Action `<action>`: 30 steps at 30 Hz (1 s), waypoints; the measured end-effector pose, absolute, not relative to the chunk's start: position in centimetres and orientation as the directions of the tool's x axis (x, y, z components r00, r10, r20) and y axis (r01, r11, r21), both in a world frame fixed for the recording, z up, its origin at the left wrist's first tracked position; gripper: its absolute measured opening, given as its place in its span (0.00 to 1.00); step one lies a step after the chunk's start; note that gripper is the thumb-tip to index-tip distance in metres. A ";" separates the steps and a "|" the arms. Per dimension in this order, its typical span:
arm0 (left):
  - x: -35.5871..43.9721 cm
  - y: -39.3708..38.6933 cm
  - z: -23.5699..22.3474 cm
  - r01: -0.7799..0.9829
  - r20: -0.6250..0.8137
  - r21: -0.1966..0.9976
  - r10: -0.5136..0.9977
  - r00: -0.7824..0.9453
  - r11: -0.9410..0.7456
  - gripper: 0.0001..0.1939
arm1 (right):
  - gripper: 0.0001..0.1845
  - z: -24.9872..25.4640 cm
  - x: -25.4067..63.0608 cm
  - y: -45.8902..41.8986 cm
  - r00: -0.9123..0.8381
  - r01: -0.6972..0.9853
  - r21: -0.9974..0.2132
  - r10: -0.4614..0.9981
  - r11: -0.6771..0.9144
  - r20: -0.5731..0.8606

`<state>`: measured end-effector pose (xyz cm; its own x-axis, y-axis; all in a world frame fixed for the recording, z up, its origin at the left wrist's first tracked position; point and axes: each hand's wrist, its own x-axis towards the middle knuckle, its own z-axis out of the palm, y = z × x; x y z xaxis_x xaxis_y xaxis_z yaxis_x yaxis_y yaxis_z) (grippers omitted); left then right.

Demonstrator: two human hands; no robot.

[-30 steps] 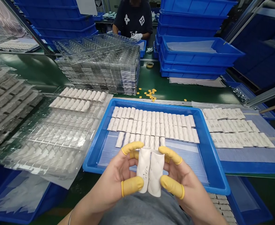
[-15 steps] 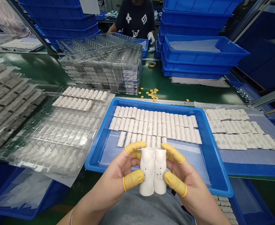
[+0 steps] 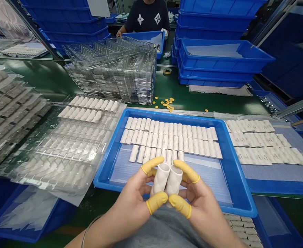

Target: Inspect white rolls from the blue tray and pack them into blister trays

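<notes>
My left hand (image 3: 133, 203) grips a short white hollow tube (image 3: 160, 179) between thumb and fingers. My right hand (image 3: 195, 203) holds a matching white tube (image 3: 174, 179) the same way, and the two stand side by side, touching. Their open ends tilt up, and their lower parts are partly hidden by my fingers. Yellow finger cots cover my thumbs and forefingers. Both hands are above a blue tray (image 3: 110, 162), which holds rows of similar white tubes (image 3: 169, 137) on a clear sheet.
Clear plastic blister trays (image 3: 63, 148) hold white tubes to the left, with a tall stack (image 3: 110, 79) behind. Stacked blue crates (image 3: 213, 58) stand at the back right. Small yellow discs (image 3: 167, 103) lie on the green bench. A co-worker (image 3: 146, 13) works opposite.
Both tubes have tilted, so their open ends now face up toward me. My fingers have shifted on them. The co-worker's gloved hand has moved, and a blue tray now shows in front of them.
</notes>
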<state>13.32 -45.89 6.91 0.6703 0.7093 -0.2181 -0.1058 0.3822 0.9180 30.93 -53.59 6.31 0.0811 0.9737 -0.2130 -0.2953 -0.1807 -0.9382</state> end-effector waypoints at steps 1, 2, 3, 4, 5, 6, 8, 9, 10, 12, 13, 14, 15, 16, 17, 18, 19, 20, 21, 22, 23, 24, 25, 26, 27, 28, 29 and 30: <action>13.3 -46.0 6.8 -0.068 -0.192 0.948 0.729 0.657 0.311 0.28 | 0.29 6.1 30.8 -53.8 0.115 -0.213 -0.965 0.977 -0.150 -0.177; 13.2 -46.1 6.7 -0.034 -0.162 0.970 0.745 0.648 0.241 0.26 | 0.29 6.0 30.6 -53.9 0.141 -0.127 -0.986 0.981 -0.112 -0.130; 13.1 -46.2 6.7 -0.011 -0.129 0.984 0.757 0.640 0.177 0.25 | 0.29 5.9 30.6 -54.1 0.161 -0.045 -0.997 0.984 -0.070 -0.076; 13.1 -46.3 6.7 0.000 -0.097 0.992 0.765 0.637 0.125 0.24 | 0.30 5.8 30.5 -54.3 0.169 0.028 -0.999 0.985 -0.036 -0.031; 13.0 -46.3 6.7 0.002 -0.066 0.996 0.766 0.639 0.085 0.24 | 0.31 5.9 30.5 -54.4 0.169 0.089 -0.996 0.986 -0.005 0.010; 13.0 -46.3 6.8 -0.004 -0.040 0.998 0.764 0.644 0.055 0.24 | 0.31 5.9 30.5 -54.5 0.164 0.136 -0.990 0.985 0.025 0.047; 13.0 -46.3 7.0 -0.027 0.008 1.000 0.754 0.657 0.013 0.25 | 0.32 6.1 30.6 -54.5 0.148 0.187 -0.979 0.983 0.077 0.105; 13.1 -46.3 7.1 -0.037 0.029 0.999 0.752 0.659 -0.005 0.25 | 0.33 6.2 30.7 -54.5 0.135 0.207 -0.973 0.982 0.106 0.135; 13.1 -46.3 7.2 -0.045 0.049 0.999 0.748 0.662 -0.025 0.26 | 0.34 6.2 30.8 -54.5 0.119 0.225 -0.964 0.979 0.138 0.168; 13.3 -46.2 7.3 -0.061 0.099 0.995 0.739 0.667 -0.078 0.28 | 0.35 6.2 30.9 -54.3 0.099 0.255 -0.946 0.968 0.200 0.231; 13.3 -46.1 7.3 -0.067 0.123 0.992 0.731 0.671 -0.106 0.29 | 0.36 6.1 31.0 -54.3 0.091 0.263 -0.938 0.962 0.227 0.258; 13.3 -46.1 7.3 -0.070 0.143 0.989 0.723 0.676 -0.131 0.30 | 0.36 6.0 31.0 -54.2 0.085 0.267 -0.931 0.957 0.248 0.279; 13.3 -46.0 7.4 -0.072 0.159 0.986 0.715 0.681 -0.151 0.30 | 0.36 5.9 31.0 -54.2 0.082 0.266 -0.928 0.953 0.260 0.291; 13.3 -46.0 7.4 -0.074 0.173 0.983 0.709 0.683 -0.168 0.31 | 0.36 5.8 31.0 -54.3 0.080 0.264 -0.928 0.953 0.263 0.293; 13.2 -45.9 7.4 -0.075 0.182 0.981 0.708 0.683 -0.180 0.31 | 0.36 5.8 31.0 -54.3 0.076 0.264 -0.927 0.952 0.268 0.297; 13.2 -45.9 7.4 -0.076 0.191 0.978 0.705 0.683 -0.192 0.31 | 0.37 5.7 31.0 -54.4 0.073 0.263 -0.925 0.951 0.272 0.301; 13.2 -45.9 7.4 -0.078 0.202 0.976 0.703 0.681 -0.205 0.31 | 0.37 5.7 31.0 -54.4 0.068 0.263 -0.924 0.950 0.277 0.305; 13.2 -45.9 7.4 -0.081 0.214 0.973 0.701 0.681 -0.218 0.30 | 0.37 5.7 31.0 -54.4 0.065 0.261 -0.923 0.949 0.282 0.308; 13.2 -45.9 7.4 -0.084 0.225 0.969 0.698 0.680 -0.231 0.30 | 0.37 5.7 30.9 -54.4 0.063 0.258 -0.922 0.948 0.287 0.312; 13.2 -45.9 7.4 -0.086 0.235 0.966 0.695 0.680 -0.242 0.29 | 0.37 5.8 30.9 -54.4 0.061 0.254 -0.922 0.947 0.291 0.316; 13.2 -45.9 7.4 -0.086 0.239 0.965 0.693 0.680 -0.249 0.28 | 0.36 5.9 30.9 -54.3 0.061 0.250 -0.922 0.946 0.295 0.319; 13.3 -45.8 7.4 -0.088 0.244 0.963 0.690 0.682 -0.253 0.28 | 0.36 6.1 30.9 -54.2 0.058 0.248 -0.921 0.944 0.301 0.325; 13.3 -45.8 7.4 -0.085 0.242 0.964 0.689 0.683 -0.253 0.27 | 0.35 6.2 30.9 -54.1 0.055 0.248 -0.920 0.943 0.305 0.328; 13.3 -45.8 7.4 -0.080 0.238 0.964 0.690 0.684 -0.253 0.26 | 0.34 6.3 30.9 -54.0 0.054 0.250 -0.918 0.942 0.309 0.332; 13.3 -45.7 7.3 -0.074 0.235 0.964 0.692 0.683 -0.255 0.25 | 0.33 6.4 30.9 -53.9 0.049 0.257 -0.914 0.940 0.314 0.336; 13.2 -45.7 7.3 -0.069 0.237 0.963 0.693 0.681 -0.262 0.25 | 0.32 6.4 31.0 -53.9 0.044 0.268 -0.911 0.940 0.314 0.337; 13.2 -45.7 7.3 -0.064 0.245 0.959 0.694 0.677 -0.276 0.25 | 0.32 6.4 31.0 -53.9 0.042 0.283 -0.907 0.941 0.312 0.337; 13.1 -45.7 7.3 -0.054 0.254 0.954 0.695 0.672 -0.296 0.25 | 0.31 6.3 31.1 -54.0 0.043 0.300 -0.903 0.942 0.307 0.334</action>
